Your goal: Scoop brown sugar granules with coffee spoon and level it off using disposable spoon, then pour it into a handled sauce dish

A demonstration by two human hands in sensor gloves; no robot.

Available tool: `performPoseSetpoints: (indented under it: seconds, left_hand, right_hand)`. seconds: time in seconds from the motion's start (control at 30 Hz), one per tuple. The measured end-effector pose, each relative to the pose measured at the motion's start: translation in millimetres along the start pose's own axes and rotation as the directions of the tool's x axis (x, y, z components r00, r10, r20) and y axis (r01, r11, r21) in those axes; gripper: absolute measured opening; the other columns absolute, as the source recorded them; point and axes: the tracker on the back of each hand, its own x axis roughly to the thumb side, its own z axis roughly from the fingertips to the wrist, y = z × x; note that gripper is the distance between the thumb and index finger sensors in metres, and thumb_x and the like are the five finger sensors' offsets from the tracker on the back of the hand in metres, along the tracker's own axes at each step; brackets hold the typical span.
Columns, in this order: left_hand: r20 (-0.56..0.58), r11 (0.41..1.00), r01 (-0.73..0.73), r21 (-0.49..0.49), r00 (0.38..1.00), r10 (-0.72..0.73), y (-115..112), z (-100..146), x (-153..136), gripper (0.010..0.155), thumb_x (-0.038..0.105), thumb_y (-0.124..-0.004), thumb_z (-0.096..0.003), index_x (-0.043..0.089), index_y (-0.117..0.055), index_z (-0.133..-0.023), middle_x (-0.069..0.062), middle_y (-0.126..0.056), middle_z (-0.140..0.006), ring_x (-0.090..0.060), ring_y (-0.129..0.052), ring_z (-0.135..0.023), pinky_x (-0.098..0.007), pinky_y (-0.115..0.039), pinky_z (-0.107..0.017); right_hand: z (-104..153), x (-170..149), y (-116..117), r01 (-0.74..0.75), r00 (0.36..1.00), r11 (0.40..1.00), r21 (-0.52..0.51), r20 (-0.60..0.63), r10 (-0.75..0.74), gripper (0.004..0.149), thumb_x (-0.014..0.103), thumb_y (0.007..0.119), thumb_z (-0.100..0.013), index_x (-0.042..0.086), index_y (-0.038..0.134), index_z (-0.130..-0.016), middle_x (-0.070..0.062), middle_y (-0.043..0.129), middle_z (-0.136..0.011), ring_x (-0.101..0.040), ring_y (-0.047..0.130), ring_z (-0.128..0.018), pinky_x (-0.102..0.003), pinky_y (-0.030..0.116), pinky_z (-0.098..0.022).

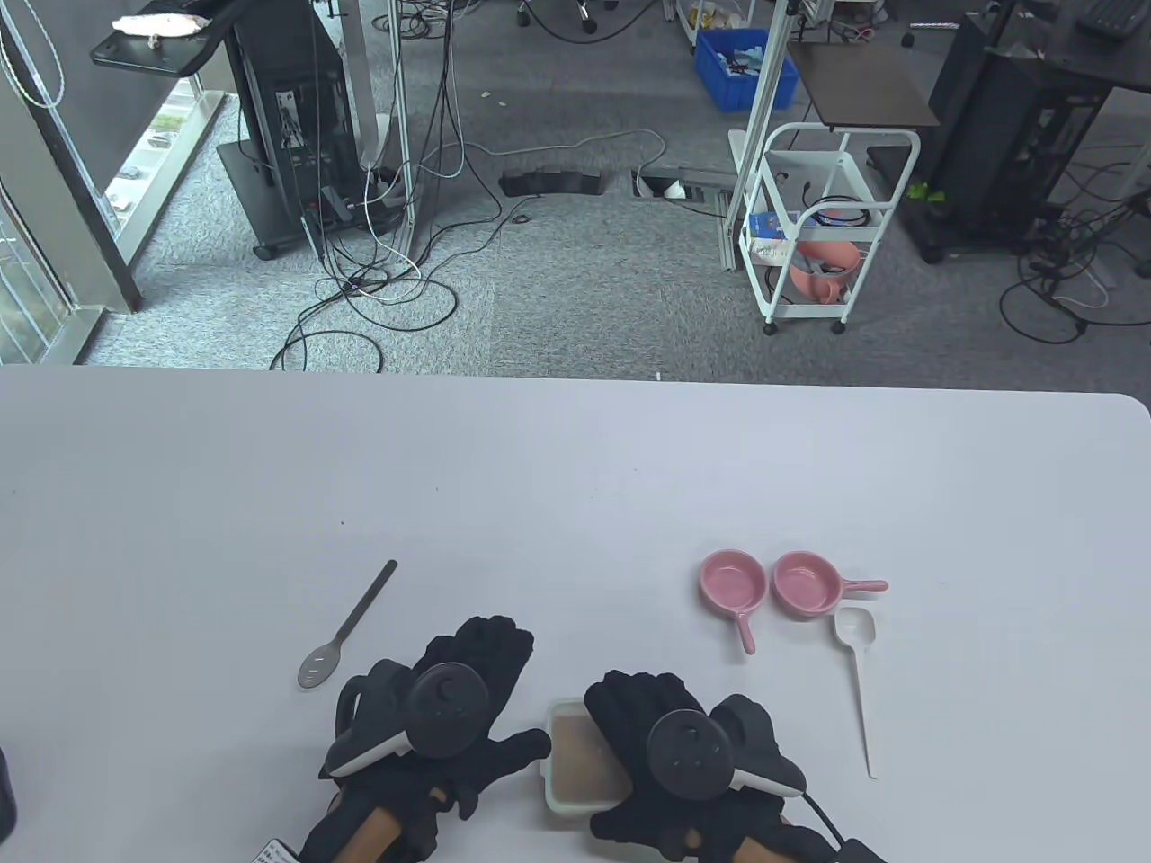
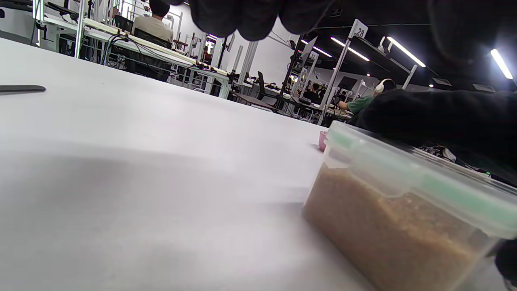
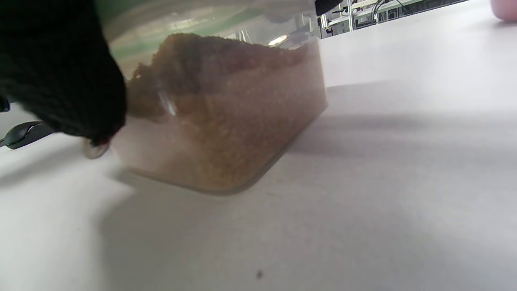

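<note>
Sugar tub (image 1: 580, 755) sits at the near table edge between both hands. Clear plastic box, lid with green seal on in both wrist views, brown granules (image 3: 226, 121) heaped unevenly inside, about three-quarters full.

Right hand (image 1: 688, 764) lies over the tub's right side and lid, fingers draped across the top. Whether they curl under the lid lip I can't tell; looks like a resting hold rather than a pinch. Left hand (image 1: 441, 719) is flat on the table just left of the tub, fingers spread and relaxed, thumb toward the tub wall, holding nothing.

Handling, my read:
- Tub: rigid, smooth walls, probably slides easily on this tabletop. Brace one side wall, lift the lid at its lip.
- Sugar: loose but clumpy, will mound on a spoon, hence the levelling step.
- Coffee spoon (image 1: 346, 629): dark metal, stiff, thin, lies flat, left of the hands. Take it by the handle end.
- Disposable spoon (image 1: 859, 683): white plastic, light, likely flexes. Grip mid-handle.
- Two pink sauce dishes (image 1: 773, 584) beyond it, touching, probably ceramic, chip risk. Hold by the stub handle.

Nothing scooped yet.
</note>
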Motion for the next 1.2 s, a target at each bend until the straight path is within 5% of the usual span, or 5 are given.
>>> performPoseSetpoints:
  seconds: [0.37,0.63,0.83,0.97,1.2]
  left_hand:
    - [-0.023,1.000,0.020,-0.019,1.000,-0.021,-0.8,0.5,2.0,0.100,0.085,-0.060,-0.0386,0.030,-0.032,-0.117,0.000,-0.032,-0.125,-0.034,-0.043,-0.119,-0.051,-0.038,-0.083]
    - [-0.084,1.000,-0.016,-0.010,0.996,0.015,-0.5,0.1,0.0,0.092,0.084,-0.059,-0.0395,0.030,-0.052,-0.114,0.001,-0.058,-0.118,-0.035,-0.061,-0.112,-0.055,-0.045,-0.081]
    - [-0.140,0.998,-0.008,-0.055,0.990,0.001,-12.8,-6.0,1.7,0.079,0.080,-0.061,-0.0417,0.032,-0.072,-0.104,0.005,-0.077,-0.103,-0.030,-0.079,-0.098,-0.055,-0.054,-0.078]
    - [-0.170,0.987,-0.086,-0.132,0.983,0.063,-25.3,-11.0,5.3,0.075,0.077,-0.060,-0.0435,0.031,-0.079,-0.099,0.004,-0.081,-0.097,-0.029,-0.083,-0.092,-0.056,-0.056,-0.077]
    - [-0.220,0.963,-0.196,-0.185,0.963,0.153,-40.5,-15.1,13.0,0.066,0.068,-0.062,-0.0474,0.028,-0.085,-0.095,0.003,-0.086,-0.091,-0.029,-0.087,-0.086,-0.056,-0.058,-0.076]
  right_hand:
    - [4.1,-2.0,-5.5,0.015,0.999,0.994,0.104,-0.049,-0.010,0.118,0.066,0.095,-0.033,0.018,0.020,-0.111,-0.014,0.014,-0.116,-0.046,0.022,-0.107,-0.060,0.014,-0.075]
    - [26.3,-47.0,-56.9,0.309,0.928,0.940,-0.142,-0.171,-0.331,0.100,0.063,0.086,-0.042,0.013,0.035,-0.112,-0.019,0.030,-0.115,-0.049,0.041,-0.104,-0.063,0.026,-0.074]
    - [27.0,-69.3,-29.1,0.524,0.778,0.844,-0.112,-0.340,-0.528,0.076,0.057,0.080,-0.048,0.008,0.063,-0.104,-0.022,0.064,-0.099,-0.044,0.074,-0.079,-0.063,0.049,-0.066]
    - [21.0,-61.8,-9.6,0.500,0.790,0.866,0.011,-0.414,-0.451,0.072,0.056,0.076,-0.050,0.008,0.066,-0.102,-0.022,0.069,-0.095,-0.041,0.080,-0.072,-0.062,0.054,-0.062]
    - [18.4,-54.6,0.0,0.562,0.735,0.827,-0.015,-0.449,-0.508,0.063,0.048,0.074,-0.052,0.004,0.069,-0.096,-0.020,0.076,-0.085,-0.034,0.087,-0.059,-0.058,0.062,-0.056]
